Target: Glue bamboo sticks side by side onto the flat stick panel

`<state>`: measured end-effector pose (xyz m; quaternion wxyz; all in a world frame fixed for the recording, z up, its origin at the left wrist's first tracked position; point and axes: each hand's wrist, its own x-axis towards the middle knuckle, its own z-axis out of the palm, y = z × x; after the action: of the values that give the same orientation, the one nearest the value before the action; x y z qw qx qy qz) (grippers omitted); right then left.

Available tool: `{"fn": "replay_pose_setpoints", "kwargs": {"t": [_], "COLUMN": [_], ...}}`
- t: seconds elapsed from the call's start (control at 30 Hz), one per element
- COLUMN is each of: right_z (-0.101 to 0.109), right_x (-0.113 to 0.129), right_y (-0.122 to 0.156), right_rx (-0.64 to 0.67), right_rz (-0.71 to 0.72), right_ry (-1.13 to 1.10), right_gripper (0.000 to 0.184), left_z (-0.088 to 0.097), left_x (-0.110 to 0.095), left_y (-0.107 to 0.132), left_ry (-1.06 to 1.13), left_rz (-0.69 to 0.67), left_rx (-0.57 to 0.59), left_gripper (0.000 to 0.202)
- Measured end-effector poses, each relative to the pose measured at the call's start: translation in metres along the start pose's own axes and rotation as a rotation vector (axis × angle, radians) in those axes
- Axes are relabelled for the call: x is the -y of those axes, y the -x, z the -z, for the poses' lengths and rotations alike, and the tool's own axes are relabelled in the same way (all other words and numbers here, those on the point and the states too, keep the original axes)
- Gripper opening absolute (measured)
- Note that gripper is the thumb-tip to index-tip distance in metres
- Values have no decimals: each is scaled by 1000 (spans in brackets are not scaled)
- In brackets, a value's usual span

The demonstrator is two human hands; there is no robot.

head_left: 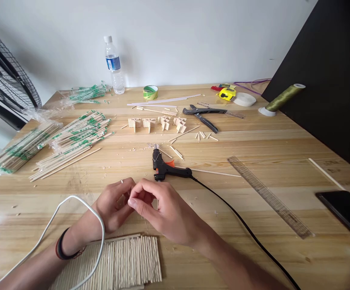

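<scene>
My left hand (113,205) and my right hand (159,209) meet above the table, fingertips pinched together. Whatever lies between the fingers is hidden or too small to name. Just under my left wrist is a flat panel of glued wooden sticks (126,257). Beyond my right hand, a black hot glue gun (165,166) with an orange trigger lies on its side. Further back stand several small assemblies of short stick pieces (149,124). Cut stick pieces (176,152) are scattered near the glue gun's nozzle.
Bundles of wrapped sticks (75,133) lie at the left, near a fan (6,68). A water bottle (114,68) stands at the back. Cutters (205,114), a clear ruler (268,195), a phone (344,213) and a thread spool (283,100) are rightward. A white cable (57,207) crosses my left forearm.
</scene>
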<state>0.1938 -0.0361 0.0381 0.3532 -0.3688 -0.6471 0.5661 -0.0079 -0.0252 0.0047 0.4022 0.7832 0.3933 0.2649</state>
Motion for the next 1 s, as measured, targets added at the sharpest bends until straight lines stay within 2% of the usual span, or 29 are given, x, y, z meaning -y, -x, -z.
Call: {"fn": "replay_pose_setpoints", "kwargs": {"t": [0.23, 0.6, 1.0], "right_z": [-1, 0, 2], "right_x": [0, 0, 0], "right_y": [0, -1, 1], "right_rx": [20, 18, 6], "right_rz": [-12, 2, -28], "right_ry": [45, 36, 22], "right_gripper": [17, 19, 16], "left_z": [-3, -4, 3], "left_x": [-5, 1, 1], "left_y": [-3, -1, -2], "left_ry": [5, -14, -92], "left_rz": [-81, -73, -29], "left_rx": [35, 31, -118], "left_gripper": [14, 11, 18]}}
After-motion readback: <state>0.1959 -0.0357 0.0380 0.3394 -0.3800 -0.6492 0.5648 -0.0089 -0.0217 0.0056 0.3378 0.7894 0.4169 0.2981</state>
